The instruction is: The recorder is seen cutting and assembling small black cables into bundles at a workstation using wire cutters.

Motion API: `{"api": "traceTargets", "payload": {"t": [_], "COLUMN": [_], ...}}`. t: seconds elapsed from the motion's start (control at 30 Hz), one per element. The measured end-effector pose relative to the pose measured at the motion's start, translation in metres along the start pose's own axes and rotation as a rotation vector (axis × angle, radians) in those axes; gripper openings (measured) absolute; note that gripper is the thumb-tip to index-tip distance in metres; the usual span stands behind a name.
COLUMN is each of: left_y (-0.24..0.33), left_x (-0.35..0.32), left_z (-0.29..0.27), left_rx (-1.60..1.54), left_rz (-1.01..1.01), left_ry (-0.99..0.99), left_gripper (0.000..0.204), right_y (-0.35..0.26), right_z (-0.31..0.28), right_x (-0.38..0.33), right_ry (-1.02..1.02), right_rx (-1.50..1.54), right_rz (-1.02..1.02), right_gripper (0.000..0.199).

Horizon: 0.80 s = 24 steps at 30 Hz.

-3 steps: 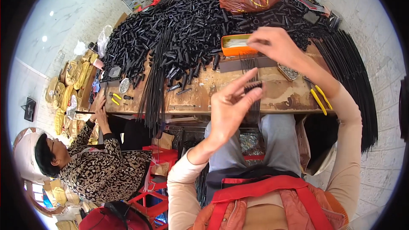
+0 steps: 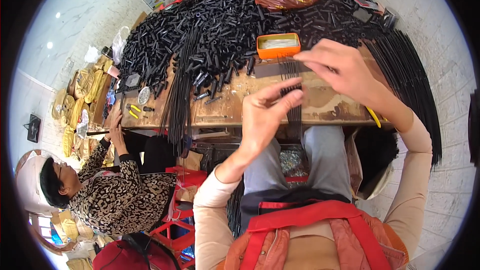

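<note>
My left hand is closed around a small bundle of thin black rods, held above the table's near edge. The rods stand roughly upright, spread out like a fan at their upper ends. Beside those upper ends, my right hand has its fingertips pinched together; what they hold, if anything, is too small and blurred to make out. Just past the rod tips sits an orange box with thin whitish pieces inside.
Black tubular parts form a large heap across the table. Long black rods hang over the front edge at left, more at right. Yellow-handled pliers lie by my right forearm. A co-worker sits at left.
My right hand has moved away from the orange box, down and to the right, to the rods' upper ends. The left hand keeps its grip on the rods.
</note>
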<state>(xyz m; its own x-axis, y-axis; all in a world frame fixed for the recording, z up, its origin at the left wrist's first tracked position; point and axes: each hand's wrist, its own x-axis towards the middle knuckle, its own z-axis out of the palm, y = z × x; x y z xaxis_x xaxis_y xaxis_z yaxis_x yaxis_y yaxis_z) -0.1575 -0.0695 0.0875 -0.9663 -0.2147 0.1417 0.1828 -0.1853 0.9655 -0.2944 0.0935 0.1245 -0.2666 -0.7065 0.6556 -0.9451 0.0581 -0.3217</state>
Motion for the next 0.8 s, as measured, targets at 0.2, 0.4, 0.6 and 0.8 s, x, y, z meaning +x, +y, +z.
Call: {"api": "traceTargets", "payload": {"t": [0.2, 0.4, 0.6, 0.8], "left_y": [-0.002, -0.003, -0.006, -0.012], "left_x": [0.005, 0.005, 0.001, -0.001], "left_z": [0.003, 0.003, 0.001, -0.002], "left_rx": [-0.013, -0.039, -0.040, -0.011], "left_rz": [0.040, 0.048, 0.055, 0.030], "left_ry": [-0.003, 0.010, -0.001, -0.066], "left_gripper": [0.024, 0.021, 0.020, 0.023], "right_y": [-0.039, -0.043, -0.036, -0.032], "right_z": [-0.009, -0.004, 0.000, -0.003], "right_x": [-0.036, -0.043, -0.045, -0.039], "right_ry": [-0.034, -0.048, 0.010, 0.040], "right_rx": [-0.287, -0.323, -0.392, -0.355], "right_rz": [-0.077, -0.033, -0.181, -0.338], "right_gripper": [0.054, 0.060, 0.057, 0.043]}}
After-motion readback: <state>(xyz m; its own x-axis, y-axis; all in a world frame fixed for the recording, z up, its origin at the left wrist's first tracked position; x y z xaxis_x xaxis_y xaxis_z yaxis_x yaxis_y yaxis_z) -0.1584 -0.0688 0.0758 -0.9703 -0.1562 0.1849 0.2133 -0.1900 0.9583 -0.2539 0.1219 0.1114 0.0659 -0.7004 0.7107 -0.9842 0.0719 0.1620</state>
